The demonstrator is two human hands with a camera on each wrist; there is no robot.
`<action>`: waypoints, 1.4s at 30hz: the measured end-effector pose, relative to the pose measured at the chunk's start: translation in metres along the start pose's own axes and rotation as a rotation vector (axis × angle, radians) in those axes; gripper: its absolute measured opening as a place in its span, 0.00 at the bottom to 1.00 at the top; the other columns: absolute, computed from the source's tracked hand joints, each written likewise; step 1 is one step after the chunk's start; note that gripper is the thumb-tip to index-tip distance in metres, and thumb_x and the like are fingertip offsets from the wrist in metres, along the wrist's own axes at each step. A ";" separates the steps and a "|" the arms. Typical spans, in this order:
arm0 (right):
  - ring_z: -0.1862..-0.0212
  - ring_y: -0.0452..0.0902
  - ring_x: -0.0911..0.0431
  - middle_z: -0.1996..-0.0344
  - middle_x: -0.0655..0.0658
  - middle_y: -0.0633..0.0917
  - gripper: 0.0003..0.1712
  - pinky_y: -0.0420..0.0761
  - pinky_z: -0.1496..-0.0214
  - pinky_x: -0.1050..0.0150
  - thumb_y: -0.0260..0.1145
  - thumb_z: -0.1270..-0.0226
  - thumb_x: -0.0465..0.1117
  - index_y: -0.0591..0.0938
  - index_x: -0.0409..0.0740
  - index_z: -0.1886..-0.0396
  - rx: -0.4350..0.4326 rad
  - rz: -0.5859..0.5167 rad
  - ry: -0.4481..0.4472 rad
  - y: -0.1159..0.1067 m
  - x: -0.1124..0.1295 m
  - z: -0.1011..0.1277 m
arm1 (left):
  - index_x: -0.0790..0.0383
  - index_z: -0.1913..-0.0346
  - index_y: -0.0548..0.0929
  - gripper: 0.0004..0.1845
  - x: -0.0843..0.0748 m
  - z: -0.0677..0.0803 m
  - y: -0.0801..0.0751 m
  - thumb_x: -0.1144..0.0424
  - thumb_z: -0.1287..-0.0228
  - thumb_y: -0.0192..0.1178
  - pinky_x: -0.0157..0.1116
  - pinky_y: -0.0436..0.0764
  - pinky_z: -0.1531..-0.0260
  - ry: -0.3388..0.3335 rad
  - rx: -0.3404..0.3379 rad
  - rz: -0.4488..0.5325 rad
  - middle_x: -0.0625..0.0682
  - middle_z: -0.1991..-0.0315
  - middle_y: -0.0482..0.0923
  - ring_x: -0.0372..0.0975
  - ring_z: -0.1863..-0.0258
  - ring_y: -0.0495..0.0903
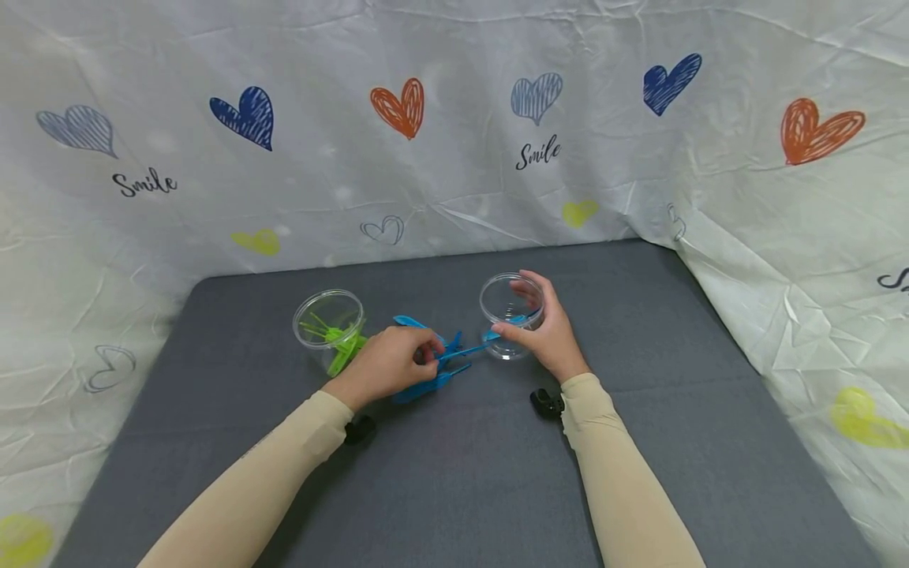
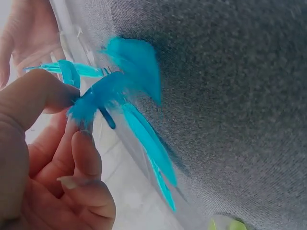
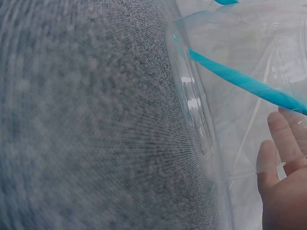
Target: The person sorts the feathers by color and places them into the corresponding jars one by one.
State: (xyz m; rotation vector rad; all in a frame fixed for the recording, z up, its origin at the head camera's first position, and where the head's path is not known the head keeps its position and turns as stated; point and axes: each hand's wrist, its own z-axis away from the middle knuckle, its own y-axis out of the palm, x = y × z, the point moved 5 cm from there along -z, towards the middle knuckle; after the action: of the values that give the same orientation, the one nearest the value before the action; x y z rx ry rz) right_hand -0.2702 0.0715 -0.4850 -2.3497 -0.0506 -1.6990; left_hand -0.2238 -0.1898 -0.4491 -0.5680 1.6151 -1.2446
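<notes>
Green forks (image 1: 334,338) in left clear cup (image 1: 329,319).

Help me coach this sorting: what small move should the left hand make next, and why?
Probably slide the blue fork further into the clear cup. The left hand pinches it, the tip sits at the rim, and the right hand steadies the cup.

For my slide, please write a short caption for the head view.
Right hand holds a clear cup; left hand pinches blue plastic pieces on a grey mat.
</notes>
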 end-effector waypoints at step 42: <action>0.18 0.67 0.55 0.22 0.48 0.75 0.54 0.62 0.12 0.48 0.83 0.35 0.48 0.63 0.62 0.15 -0.001 0.004 -0.008 -0.001 0.000 0.000 | 0.50 0.25 0.78 0.24 -0.017 0.013 -0.077 0.63 0.20 0.64 0.40 0.88 0.60 0.124 -0.263 0.100 0.46 0.50 0.92 0.39 0.57 0.90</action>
State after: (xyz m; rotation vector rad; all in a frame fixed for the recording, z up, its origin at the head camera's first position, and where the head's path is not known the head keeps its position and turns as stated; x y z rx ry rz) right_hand -0.2702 0.0726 -0.4850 -2.3553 -0.0462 -1.6883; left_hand -0.2205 -0.2101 -0.3722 -0.5726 1.9047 -1.0175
